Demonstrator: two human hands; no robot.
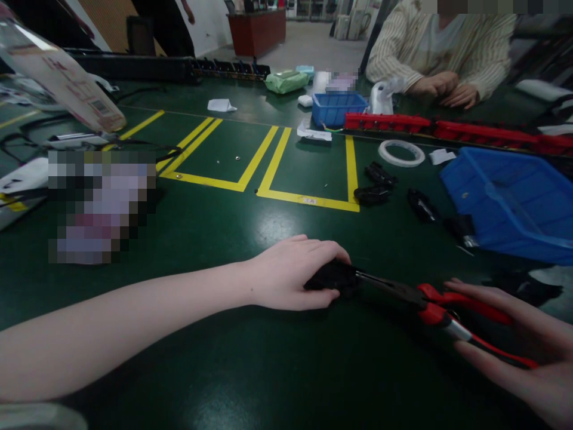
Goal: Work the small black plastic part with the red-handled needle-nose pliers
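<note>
My left hand (293,272) lies on the green table and is closed over a small black plastic part (332,276). My right hand (514,343) grips the red handles of long-nose pliers (441,310), fingers wrapped round them. The pliers' dark jaws reach left to the black part; the tips are hidden at the part under my left fingers.
Several loose black parts (378,185) lie beyond the hands. A big blue bin (514,200) stands at right, a smaller blue bin (335,108) further back, with red strips (447,128) and a tape roll (401,152). Another person sits across the table (201,286).
</note>
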